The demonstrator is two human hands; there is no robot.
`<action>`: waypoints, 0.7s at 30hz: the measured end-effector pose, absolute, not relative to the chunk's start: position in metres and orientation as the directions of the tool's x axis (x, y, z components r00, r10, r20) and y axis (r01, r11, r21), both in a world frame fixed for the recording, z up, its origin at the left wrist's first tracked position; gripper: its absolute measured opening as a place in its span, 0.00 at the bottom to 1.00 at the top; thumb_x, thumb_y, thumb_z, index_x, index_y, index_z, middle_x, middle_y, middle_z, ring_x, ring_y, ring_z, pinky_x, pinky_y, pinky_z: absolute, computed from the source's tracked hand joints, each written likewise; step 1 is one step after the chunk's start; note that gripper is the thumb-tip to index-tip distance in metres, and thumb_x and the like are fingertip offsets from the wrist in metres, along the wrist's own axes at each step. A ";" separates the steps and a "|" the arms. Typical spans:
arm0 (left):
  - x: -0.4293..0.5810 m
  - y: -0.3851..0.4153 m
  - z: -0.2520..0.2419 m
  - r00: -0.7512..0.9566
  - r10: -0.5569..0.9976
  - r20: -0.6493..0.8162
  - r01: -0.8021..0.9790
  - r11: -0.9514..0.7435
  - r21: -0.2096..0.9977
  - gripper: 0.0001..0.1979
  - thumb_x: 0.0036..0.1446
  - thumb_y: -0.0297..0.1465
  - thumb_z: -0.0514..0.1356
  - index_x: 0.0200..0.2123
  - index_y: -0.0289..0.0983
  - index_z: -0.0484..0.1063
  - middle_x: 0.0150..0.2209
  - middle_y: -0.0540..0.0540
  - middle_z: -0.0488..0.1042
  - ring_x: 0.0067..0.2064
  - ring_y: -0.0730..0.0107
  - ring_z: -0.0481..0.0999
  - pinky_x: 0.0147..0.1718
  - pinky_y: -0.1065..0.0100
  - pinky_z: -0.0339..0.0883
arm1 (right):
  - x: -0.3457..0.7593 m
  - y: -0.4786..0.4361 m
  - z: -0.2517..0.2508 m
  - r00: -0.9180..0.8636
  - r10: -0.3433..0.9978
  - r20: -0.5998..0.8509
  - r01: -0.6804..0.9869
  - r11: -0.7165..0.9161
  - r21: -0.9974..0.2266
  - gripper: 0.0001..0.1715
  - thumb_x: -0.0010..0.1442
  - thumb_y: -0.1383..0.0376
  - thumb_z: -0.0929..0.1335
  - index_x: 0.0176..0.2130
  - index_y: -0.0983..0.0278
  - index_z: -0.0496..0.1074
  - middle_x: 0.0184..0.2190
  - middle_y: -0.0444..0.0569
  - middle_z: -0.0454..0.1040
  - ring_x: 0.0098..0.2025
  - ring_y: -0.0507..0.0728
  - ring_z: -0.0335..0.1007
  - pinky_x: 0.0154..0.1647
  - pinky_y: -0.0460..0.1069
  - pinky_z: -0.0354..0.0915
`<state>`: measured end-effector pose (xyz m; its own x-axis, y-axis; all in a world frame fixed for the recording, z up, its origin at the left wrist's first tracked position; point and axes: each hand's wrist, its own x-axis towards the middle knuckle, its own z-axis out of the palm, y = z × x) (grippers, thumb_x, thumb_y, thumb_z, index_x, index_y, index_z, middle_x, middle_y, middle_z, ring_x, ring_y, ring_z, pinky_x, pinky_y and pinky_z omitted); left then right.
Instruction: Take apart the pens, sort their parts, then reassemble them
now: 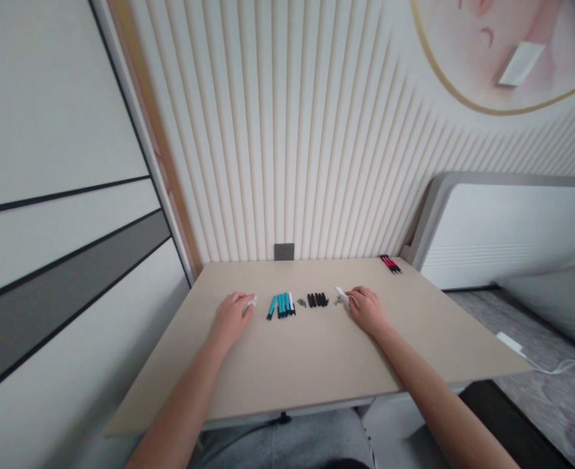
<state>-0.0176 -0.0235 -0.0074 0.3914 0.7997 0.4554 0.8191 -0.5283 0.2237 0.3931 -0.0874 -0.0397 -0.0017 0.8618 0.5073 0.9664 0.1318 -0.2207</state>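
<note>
My left hand (231,317) rests on the left of the table, its fingers closed on a small white piece (252,301) too small to name. To the right, my right hand (364,307) pinches a slim white pen barrel (341,295), which slants up to the left. Between the hands lie several blue pen barrels (283,305) with black ends, with a white one (291,302) alongside. Beside them are a small heap of grey bits (302,303) and a row of short black pen parts (317,299). Small metallic bits (337,300) lie near my right fingertips.
Several red and black pens (390,264) lie at the back right corner of the beige table (287,365). A ribbed wall with a dark socket (284,251) stands behind it. A cabinet (72,273) is to the left, a bed (522,234) to the right.
</note>
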 end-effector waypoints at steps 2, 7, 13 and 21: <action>-0.014 -0.026 -0.007 0.445 0.767 0.462 0.785 -0.582 0.210 0.14 0.63 0.30 0.54 0.49 0.38 0.74 0.42 0.43 0.72 0.46 0.62 0.70 0.48 0.62 0.63 | 0.391 -0.089 -0.038 -0.017 0.867 0.499 0.969 0.137 -0.205 0.15 0.62 0.65 0.62 0.44 0.60 0.75 0.42 0.51 0.74 0.46 0.58 0.66 0.48 0.51 0.57; -0.003 -0.036 -0.006 0.595 0.679 0.430 0.695 -0.704 0.150 0.14 0.62 0.32 0.56 0.50 0.42 0.73 0.44 0.43 0.72 0.47 0.60 0.70 0.47 0.60 0.63 | 0.393 -0.089 -0.037 0.019 0.875 0.484 0.969 0.103 -0.224 0.15 0.62 0.65 0.62 0.44 0.61 0.75 0.42 0.52 0.74 0.46 0.59 0.66 0.49 0.51 0.57; 0.005 -0.043 -0.006 0.688 0.620 0.377 0.630 -0.768 0.114 0.14 0.61 0.33 0.59 0.50 0.44 0.73 0.44 0.45 0.72 0.48 0.61 0.69 0.51 0.57 0.62 | 0.395 -0.087 -0.041 0.022 0.877 0.480 0.963 0.110 -0.245 0.15 0.60 0.66 0.63 0.43 0.61 0.76 0.42 0.52 0.74 0.46 0.59 0.66 0.49 0.51 0.58; 0.007 -0.042 -0.008 0.694 0.627 0.354 0.632 -0.766 0.117 0.11 0.63 0.33 0.57 0.48 0.42 0.74 0.43 0.45 0.74 0.48 0.61 0.70 0.51 0.57 0.62 | 0.397 -0.087 -0.042 0.033 0.895 0.445 0.958 0.098 -0.268 0.15 0.60 0.65 0.62 0.43 0.61 0.76 0.43 0.52 0.73 0.46 0.59 0.66 0.50 0.51 0.58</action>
